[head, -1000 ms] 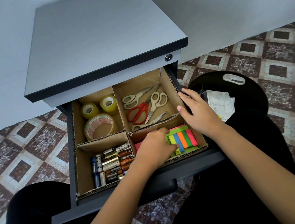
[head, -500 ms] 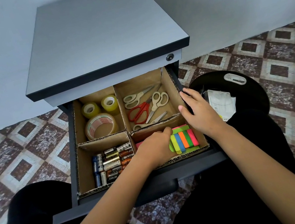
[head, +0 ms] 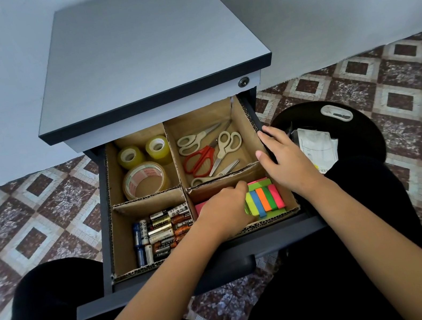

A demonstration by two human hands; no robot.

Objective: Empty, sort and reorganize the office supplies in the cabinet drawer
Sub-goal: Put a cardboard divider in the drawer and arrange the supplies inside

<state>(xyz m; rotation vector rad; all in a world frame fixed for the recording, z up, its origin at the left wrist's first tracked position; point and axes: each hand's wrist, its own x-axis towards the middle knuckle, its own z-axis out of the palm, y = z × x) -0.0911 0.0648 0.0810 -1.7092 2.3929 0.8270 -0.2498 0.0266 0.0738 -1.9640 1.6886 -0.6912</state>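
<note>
The cabinet drawer stands pulled out, lined with a cardboard divider that makes four compartments. Back left holds three tape rolls, back right several scissors, front left several batteries. Bright sticky notes lie in the front right compartment. My left hand reaches into that compartment, fingers curled down on the left edge of the sticky notes and hiding the pink pad under it. My right hand rests with straight fingers on the drawer's right wall, thumb inside.
The grey cabinet top is bare, with a lock at its front right. A round black stool with white papers stands just right of the drawer. My dark-clothed knees flank the drawer front on patterned floor tiles.
My left hand's fingers have crept slightly toward the back divider beside the sticky notes. My right hand has stayed on the drawer's right wall.
</note>
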